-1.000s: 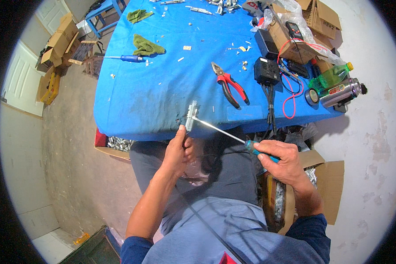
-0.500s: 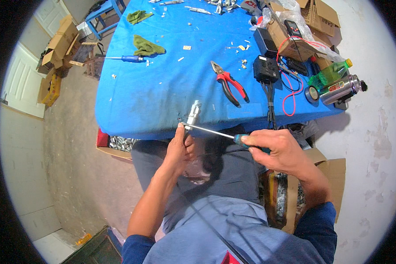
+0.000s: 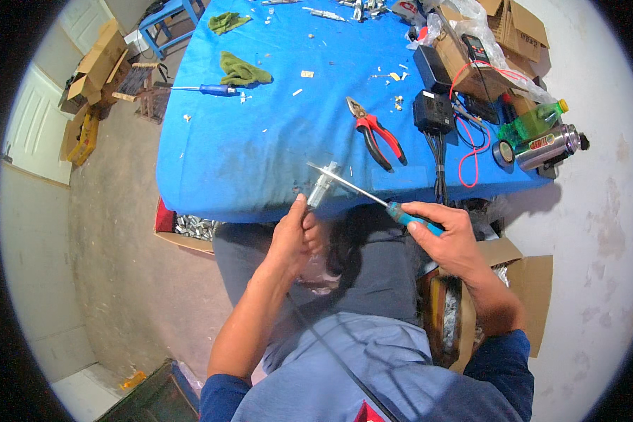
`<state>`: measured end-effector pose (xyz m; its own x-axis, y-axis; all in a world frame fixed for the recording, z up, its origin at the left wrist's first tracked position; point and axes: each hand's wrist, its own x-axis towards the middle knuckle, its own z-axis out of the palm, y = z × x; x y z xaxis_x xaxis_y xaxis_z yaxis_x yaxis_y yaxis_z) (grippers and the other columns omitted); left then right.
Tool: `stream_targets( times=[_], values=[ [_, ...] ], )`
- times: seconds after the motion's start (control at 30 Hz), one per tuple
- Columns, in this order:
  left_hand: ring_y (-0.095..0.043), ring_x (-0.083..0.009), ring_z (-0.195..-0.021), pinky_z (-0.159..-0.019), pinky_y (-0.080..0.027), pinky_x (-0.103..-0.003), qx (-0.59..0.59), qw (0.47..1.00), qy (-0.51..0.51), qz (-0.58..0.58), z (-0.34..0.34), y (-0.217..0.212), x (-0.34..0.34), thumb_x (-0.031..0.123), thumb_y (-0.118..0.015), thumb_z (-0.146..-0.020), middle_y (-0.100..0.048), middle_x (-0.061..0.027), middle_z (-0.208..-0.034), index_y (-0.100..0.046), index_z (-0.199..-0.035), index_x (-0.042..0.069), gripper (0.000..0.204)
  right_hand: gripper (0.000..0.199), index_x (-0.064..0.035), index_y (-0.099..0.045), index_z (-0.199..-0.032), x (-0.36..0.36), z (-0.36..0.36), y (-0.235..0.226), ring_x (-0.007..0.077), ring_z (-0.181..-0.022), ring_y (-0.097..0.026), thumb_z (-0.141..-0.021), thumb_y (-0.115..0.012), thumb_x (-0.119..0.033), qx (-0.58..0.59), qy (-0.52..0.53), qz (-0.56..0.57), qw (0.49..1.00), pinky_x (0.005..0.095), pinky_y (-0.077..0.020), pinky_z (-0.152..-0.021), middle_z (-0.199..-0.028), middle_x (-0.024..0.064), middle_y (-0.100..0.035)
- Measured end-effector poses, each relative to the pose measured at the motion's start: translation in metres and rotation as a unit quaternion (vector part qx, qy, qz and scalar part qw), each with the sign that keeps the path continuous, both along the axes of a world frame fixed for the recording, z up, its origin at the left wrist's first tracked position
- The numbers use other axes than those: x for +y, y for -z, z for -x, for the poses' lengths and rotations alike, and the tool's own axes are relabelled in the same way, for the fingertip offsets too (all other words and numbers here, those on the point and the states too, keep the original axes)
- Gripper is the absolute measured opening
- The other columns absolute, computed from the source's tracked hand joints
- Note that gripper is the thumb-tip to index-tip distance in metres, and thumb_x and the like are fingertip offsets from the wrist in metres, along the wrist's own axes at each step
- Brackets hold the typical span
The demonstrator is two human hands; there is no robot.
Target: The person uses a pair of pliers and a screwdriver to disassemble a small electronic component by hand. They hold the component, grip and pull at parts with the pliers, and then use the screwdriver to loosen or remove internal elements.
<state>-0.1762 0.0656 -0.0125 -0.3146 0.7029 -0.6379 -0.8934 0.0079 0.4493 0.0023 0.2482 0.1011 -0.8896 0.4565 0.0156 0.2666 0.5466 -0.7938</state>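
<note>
My left hand [image 3: 299, 235] grips a small silvery metal part [image 3: 322, 186] and holds it upright at the near edge of the blue table [image 3: 260, 148]. My right hand [image 3: 446, 235] is closed on the blue-green handle of a screwdriver [image 3: 380, 198]. Its long thin shaft slants up to the left, and the tip crosses the top of the metal part. Both hands hover over my lap, just in front of the table edge.
Red-handled pliers [image 3: 376, 133] lie on the table beyond my hands. A black adapter [image 3: 434, 112] with cables, a red wire, a tape roll, a green bottle [image 3: 531, 123] and a metal flask sit to the right. A blue screwdriver [image 3: 207, 89] and green cloths lie far left. Cardboard boxes stand beside my right leg.
Both hands have lifted slightly toward the table edge. The screwdriver tip has slid further left, across the top of the metal part.
</note>
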Motion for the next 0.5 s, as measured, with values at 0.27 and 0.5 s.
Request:
stream_targets(
  times=[0.27, 0.5],
  values=[
    [-0.027, -0.0088, -0.047, -0.046, -0.022, -0.025, 0.113, 0.991, 0.062, 0.022, 0.006, -0.003, -0.005, 0.051, -0.054, -0.094, -0.032, 0.0038, -0.056, -0.039, -0.066, 0.016, 0.047, 0.028, 0.0002, -0.068, -0.111, 0.004, -0.003, 0.044, 0.0173, -0.100, -0.066, -0.084, -0.065, -0.007, 0.011, 0.030, 0.092, 0.995, 0.0296, -0.0503, -0.088, -0.108, 0.0131, -0.070],
    [-0.036, -0.0085, -0.052, -0.048, -0.029, -0.024, 0.264, 0.952, 0.120, 0.094, 0.015, -0.002, -0.007, 0.049, -0.057, -0.092, -0.045, 0.0007, -0.062, -0.048, -0.070, 0.012, 0.045, 0.028, 0.0002, -0.068, -0.110, 0.010, -0.002, 0.045, 0.0210, -0.100, -0.068, -0.083, -0.066, -0.006, 0.028, 0.007, 0.077, 0.997, 0.0306, -0.0509, -0.088, -0.106, 0.0150, -0.070]
  ],
)
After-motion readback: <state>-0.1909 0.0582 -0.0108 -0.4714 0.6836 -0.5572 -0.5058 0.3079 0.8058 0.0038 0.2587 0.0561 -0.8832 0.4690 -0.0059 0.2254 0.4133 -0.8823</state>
